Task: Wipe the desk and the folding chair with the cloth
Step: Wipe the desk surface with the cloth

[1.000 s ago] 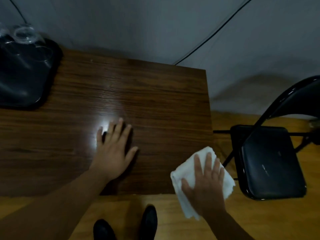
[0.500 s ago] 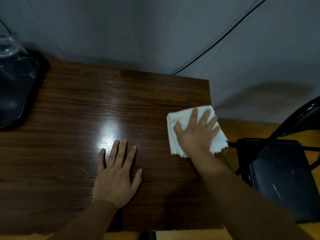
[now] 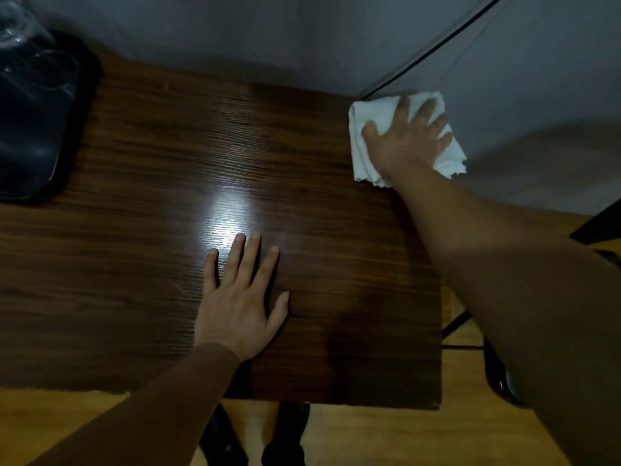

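A dark wood-grain desk (image 3: 141,183) fills most of the view. My right hand (image 3: 408,139) presses flat, fingers spread, on a white cloth (image 3: 364,129) at the desk's far right corner, next to the wall. The cloth hangs a little past the right edge. My left hand (image 3: 240,297) lies flat and open on the desk's middle, holding nothing. Only slivers of the black folding chair (image 3: 500,381) show at the right, mostly hidden behind my right arm.
A black tray (image 3: 40,129) with clear glassware (image 3: 16,25) sits on the desk's far left. A grey wall with a black cable (image 3: 447,38) runs behind the desk. My dark shoes (image 3: 285,432) stand on the yellow-brown floor below the near edge.
My right hand slid the cloth from the desk's near right corner up along the right edge to the far right corner. The left hand stayed planted; the view moved closer over the desk.
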Demonstrator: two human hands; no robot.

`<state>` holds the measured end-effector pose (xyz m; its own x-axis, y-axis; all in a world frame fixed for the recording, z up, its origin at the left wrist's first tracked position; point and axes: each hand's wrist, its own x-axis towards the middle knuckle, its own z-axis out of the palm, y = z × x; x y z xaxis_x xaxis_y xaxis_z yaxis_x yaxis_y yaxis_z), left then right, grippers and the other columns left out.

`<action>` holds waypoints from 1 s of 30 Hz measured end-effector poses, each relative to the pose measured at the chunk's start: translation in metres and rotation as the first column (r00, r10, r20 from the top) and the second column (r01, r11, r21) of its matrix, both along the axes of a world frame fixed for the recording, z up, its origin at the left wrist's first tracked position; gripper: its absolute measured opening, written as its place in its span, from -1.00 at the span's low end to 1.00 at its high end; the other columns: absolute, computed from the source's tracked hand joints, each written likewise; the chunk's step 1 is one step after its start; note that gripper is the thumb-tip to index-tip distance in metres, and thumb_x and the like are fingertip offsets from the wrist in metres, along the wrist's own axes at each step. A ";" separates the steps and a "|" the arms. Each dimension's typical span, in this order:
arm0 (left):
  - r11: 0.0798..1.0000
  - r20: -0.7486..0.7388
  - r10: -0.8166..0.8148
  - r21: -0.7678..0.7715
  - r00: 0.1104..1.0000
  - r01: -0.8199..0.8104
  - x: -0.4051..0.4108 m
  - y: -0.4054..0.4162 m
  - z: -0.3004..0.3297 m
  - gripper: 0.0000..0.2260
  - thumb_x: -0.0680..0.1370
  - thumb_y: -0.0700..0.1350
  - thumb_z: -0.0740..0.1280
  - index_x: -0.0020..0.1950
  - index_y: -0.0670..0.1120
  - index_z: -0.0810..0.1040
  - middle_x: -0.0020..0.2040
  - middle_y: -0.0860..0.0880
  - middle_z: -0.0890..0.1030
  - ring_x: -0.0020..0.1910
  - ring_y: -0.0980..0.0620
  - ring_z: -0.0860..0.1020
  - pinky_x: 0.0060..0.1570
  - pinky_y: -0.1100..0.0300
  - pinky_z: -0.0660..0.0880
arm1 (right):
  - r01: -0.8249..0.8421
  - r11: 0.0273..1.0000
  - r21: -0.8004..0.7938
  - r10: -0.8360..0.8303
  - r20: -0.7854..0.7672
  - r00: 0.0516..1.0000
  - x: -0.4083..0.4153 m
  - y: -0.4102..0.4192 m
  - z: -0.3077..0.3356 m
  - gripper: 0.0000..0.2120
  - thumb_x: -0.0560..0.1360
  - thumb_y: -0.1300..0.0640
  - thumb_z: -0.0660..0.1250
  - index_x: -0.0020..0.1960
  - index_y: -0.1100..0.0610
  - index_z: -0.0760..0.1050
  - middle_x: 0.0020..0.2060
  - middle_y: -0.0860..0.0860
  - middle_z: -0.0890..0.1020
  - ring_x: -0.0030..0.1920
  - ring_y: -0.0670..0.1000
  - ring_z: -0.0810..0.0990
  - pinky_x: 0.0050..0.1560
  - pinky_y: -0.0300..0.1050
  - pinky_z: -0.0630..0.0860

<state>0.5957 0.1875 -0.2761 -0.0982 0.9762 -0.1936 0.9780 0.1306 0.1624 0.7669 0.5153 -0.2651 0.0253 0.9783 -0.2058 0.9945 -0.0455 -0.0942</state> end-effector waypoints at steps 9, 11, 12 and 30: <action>1.000 -0.002 0.007 -0.004 1.000 -0.007 0.000 0.001 0.000 -0.36 0.58 0.25 0.07 0.61 0.00 0.19 0.65 -0.13 0.08 0.64 -0.12 -0.01 0.53 -0.31 -0.02 | -0.283 0.959 0.022 0.280 0.088 0.956 0.056 -0.263 -0.002 -0.13 0.49 -0.39 0.13 0.65 0.03 0.06 0.62 0.30 0.07 0.58 0.43 0.05 0.49 0.46 0.06; 1.000 0.008 0.012 0.001 1.000 -0.012 0.000 0.001 0.000 -0.37 0.59 0.23 0.07 0.61 0.00 0.19 0.65 -0.13 0.09 0.64 -0.12 -0.01 0.53 -0.31 -0.02 | -0.367 0.928 -0.064 0.371 0.055 0.927 0.062 -0.337 -0.003 -0.02 0.38 -0.40 0.23 0.66 0.01 0.04 0.64 0.27 0.01 0.59 0.44 0.01 0.48 0.49 0.05; 1.000 0.013 0.015 0.008 1.000 -0.015 0.000 0.001 0.000 -0.38 0.59 0.22 0.07 0.61 0.00 0.19 0.65 -0.13 0.09 0.64 -0.12 -0.01 0.53 -0.31 -0.02 | -0.418 0.903 -0.102 0.424 0.048 0.904 0.062 -0.365 -0.003 0.02 0.33 -0.41 0.27 0.66 0.00 0.04 0.64 0.26 0.00 0.59 0.44 0.01 0.47 0.51 0.06; 0.999 0.050 0.008 0.036 0.999 -0.010 -0.002 -0.002 -0.001 -0.46 0.63 0.09 0.01 0.61 0.00 0.20 0.65 -0.13 0.10 0.64 -0.11 -0.04 0.52 -0.32 0.02 | -0.301 0.952 -0.051 0.301 -0.004 0.954 -0.090 0.002 -0.001 -0.11 0.45 -0.49 -0.09 0.65 -0.04 -0.02 0.65 0.22 -0.04 0.60 0.39 -0.11 0.52 0.45 -0.23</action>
<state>0.5942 0.1859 -0.2770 -0.0979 0.9818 -0.1628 0.9675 0.1322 0.2158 0.6769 0.5173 -0.2658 -0.2676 0.9291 -0.2552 0.9632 0.2510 -0.0962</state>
